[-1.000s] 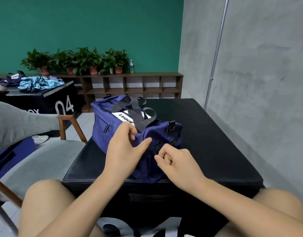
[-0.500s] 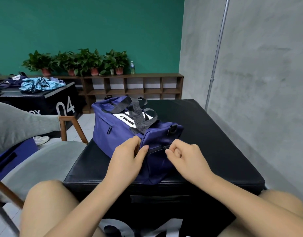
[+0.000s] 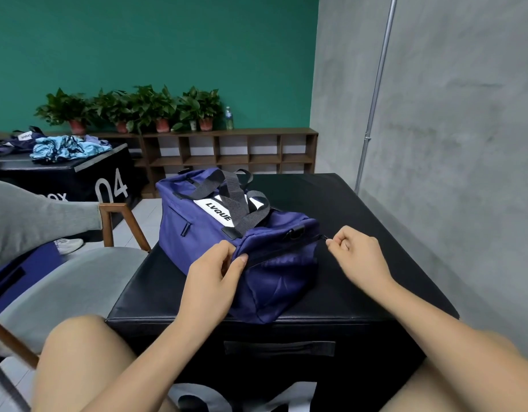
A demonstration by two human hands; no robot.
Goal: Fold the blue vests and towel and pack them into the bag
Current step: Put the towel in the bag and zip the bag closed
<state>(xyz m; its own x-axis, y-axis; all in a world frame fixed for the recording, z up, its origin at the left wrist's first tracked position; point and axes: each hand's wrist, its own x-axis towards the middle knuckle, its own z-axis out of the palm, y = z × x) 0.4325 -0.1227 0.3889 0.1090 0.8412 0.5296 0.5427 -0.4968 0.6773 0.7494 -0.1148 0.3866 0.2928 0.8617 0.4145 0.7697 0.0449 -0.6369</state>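
A navy blue duffel bag (image 3: 197, 227) with black webbing handles and a white "LVQUE" label lies on the black padded box (image 3: 361, 278) in front of me. My left hand (image 3: 210, 281) pinches the fabric at the near left corner of the bag's end panel. My right hand (image 3: 359, 257) pinches the zipper pull at the right end of the end-pocket zip, which runs in a dark line between my hands. No vests or towel are visible on this box.
A grey upholstered chair with wooden arms (image 3: 78, 281) stands at my left. Another black box marked 04 (image 3: 78, 179) holds light blue clothes (image 3: 66, 148) and a second bag. A wooden shelf (image 3: 227, 150) with potted plants lines the green wall. A concrete wall rises on the right.
My right hand has drawn the zipper pull rightward along the bag's end panel, from near my left hand to the far right corner. My left hand kept its pinch on the left corner.
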